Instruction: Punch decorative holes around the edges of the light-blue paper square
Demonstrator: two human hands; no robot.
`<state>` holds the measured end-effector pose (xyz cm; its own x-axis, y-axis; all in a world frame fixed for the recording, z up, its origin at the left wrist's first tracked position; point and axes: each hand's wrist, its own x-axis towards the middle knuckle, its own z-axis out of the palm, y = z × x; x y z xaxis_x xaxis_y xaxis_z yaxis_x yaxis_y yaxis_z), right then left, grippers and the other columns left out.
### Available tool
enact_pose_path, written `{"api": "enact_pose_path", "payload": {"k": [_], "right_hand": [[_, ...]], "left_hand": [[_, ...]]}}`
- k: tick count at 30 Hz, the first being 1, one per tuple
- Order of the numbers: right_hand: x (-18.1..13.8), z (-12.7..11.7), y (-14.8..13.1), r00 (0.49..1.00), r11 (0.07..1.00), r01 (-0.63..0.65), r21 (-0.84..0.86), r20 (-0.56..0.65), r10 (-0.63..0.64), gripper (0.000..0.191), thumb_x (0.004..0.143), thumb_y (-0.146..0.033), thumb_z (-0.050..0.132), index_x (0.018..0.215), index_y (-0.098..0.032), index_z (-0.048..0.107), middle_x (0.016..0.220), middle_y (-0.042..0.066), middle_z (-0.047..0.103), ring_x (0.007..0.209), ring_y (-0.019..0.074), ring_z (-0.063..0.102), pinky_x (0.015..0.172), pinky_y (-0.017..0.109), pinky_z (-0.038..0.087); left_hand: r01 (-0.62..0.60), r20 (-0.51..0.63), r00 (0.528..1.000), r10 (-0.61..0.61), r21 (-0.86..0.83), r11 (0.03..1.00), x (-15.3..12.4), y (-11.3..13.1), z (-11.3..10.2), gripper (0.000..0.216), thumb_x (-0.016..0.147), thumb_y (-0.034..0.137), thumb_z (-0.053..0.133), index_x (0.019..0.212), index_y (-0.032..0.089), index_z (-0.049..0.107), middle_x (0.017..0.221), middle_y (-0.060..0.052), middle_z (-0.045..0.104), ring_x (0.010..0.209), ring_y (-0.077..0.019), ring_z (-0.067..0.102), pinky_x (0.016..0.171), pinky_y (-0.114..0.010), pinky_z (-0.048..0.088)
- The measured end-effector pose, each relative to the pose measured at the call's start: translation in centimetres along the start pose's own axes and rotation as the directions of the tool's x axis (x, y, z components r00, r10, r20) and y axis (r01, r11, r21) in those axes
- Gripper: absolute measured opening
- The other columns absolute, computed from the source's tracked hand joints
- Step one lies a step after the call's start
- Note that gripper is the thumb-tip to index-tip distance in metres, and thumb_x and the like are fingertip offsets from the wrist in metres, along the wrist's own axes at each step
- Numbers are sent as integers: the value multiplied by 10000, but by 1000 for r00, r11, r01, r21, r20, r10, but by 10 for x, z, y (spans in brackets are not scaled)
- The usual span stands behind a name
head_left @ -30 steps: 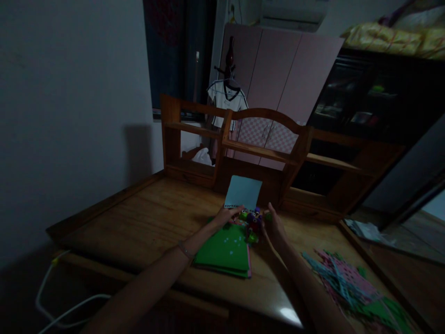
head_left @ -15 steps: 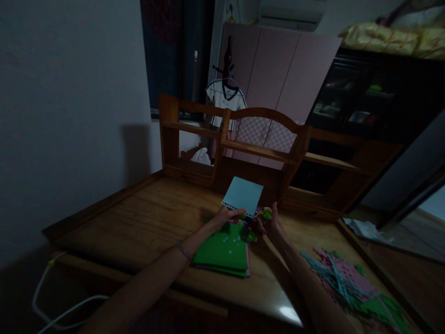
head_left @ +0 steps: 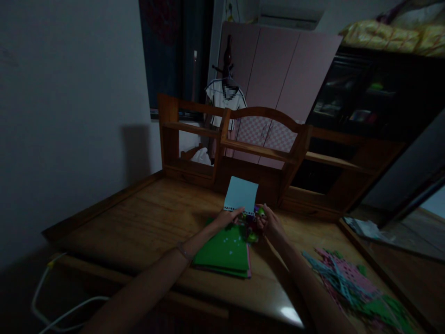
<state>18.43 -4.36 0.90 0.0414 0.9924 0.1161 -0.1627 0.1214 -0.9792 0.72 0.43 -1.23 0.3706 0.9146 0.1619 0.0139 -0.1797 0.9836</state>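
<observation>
My left hand (head_left: 227, 218) pinches the lower edge of a light blue sheet of paper (head_left: 241, 194), which has a row of small holes along that edge. The sheet is held tilted above the desk. At its lower right corner, my right hand (head_left: 271, 223) closes around a small green paper punch (head_left: 261, 212). Beneath the hands, more small punches, green and dark, are grouped, with one green punch (head_left: 252, 237) showing; the rest are partly hidden. Below my left hand lies a stack of green paper (head_left: 217, 253) with small pale pieces on top and a pink edge beneath.
A heap of cut pink, blue and green paper strips (head_left: 351, 283) lies on the right of the wooden desk (head_left: 139, 218). A wooden shelf unit (head_left: 257, 146) stands along the back. A white cable (head_left: 38, 290) hangs off the left front.
My right hand's fingers and thumb have closed on the green punch and shifted slightly left. The blue sheet has turned a little and moved slightly left with my left hand.
</observation>
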Motion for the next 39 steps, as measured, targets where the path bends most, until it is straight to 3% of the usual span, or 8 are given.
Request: {"api": "enact_pose_path", "payload": {"k": [5, 8, 11, 15, 22, 29, 35, 39], "right_hand": [[2, -5, -3, 999, 998, 36, 51, 28, -38, 450, 705, -474, 642, 1077, -223, 601, 964, 46, 634, 766, 152, 590, 612, 227, 460], [3, -9, -3, 1000, 998, 2, 65, -9, -2, 435, 675, -433, 686, 1030, -190, 626, 859, 46, 638, 657, 126, 569, 541, 210, 437], [5, -12, -1, 996, 996, -77, 51, -44, 79, 452, 693, -518, 636, 922, -128, 656, 627, 22, 577, 443, 77, 456, 395, 197, 345], [5, -11, 1, 989, 989, -148, 26, -25, 148, 501, 689, -601, 588, 814, -120, 650, 489, -17, 480, 359, 67, 385, 336, 199, 268], [1, -6, 5, 996, 993, -82, -85, -31, 79, 487, 688, -626, 569, 564, -155, 563, 424, 3, 496, 353, 94, 420, 368, 225, 262], [-1, -7, 4, 996, 986, -87, -139, -2, 88, 501, 717, -641, 519, 570, -165, 568, 445, 6, 528, 360, 101, 439, 366, 226, 222], [0, -8, 6, 999, 990, -49, -130, 3, 50, 492, 735, -624, 517, 585, -159, 572, 468, 10, 538, 372, 94, 439, 377, 223, 249], [0, -8, 7, 997, 990, -63, -125, 27, 67, 502, 723, -634, 522, 570, -157, 556, 447, 2, 513, 359, 88, 420, 369, 219, 252]], "left_hand": [[10, -127, 992, -7, 23, 1000, 0, -5, 0, 482, 733, 596, 502, 491, 179, 521, 416, 7, 472, 433, -129, 453, 495, -248, 354], [-3, -172, 985, 10, 37, 999, -2, -3, 0, 437, 718, 575, 537, 535, 178, 548, 434, 11, 489, 446, -130, 461, 491, -242, 344], [-27, -186, 982, 35, 42, 999, -3, 0, 0, 408, 720, 542, 555, 535, 178, 544, 447, 7, 499, 464, -131, 463, 504, -241, 347], [-78, -125, 989, 81, 29, 997, -5, 1, 3, 385, 730, 496, 567, 507, 186, 520, 435, 11, 473, 445, -128, 434, 515, -253, 356], [-67, -34, 997, 67, -18, 998, -7, 2, 8, 339, 732, 443, 589, 512, 192, 526, 448, -2, 492, 459, -138, 443, 529, -271, 370], [-61, -34, 998, 62, 4, 998, -6, 3, 7, 288, 701, 415, 623, 542, 179, 580, 522, -23, 569, 528, -158, 519, 586, -283, 418], [-34, -17, 999, 32, -146, 989, -4, 3, 9, 342, 612, 386, 718, 840, 139, 658, 874, -82, 669, 774, -194, 600, 754, -314, 468], [-56, 7, 998, 58, -162, 985, -6, 3, 9, 298, 614, 402, 717, 732, 137, 646, 757, -68, 659, 733, -187, 590, 708, -303, 469]]}}
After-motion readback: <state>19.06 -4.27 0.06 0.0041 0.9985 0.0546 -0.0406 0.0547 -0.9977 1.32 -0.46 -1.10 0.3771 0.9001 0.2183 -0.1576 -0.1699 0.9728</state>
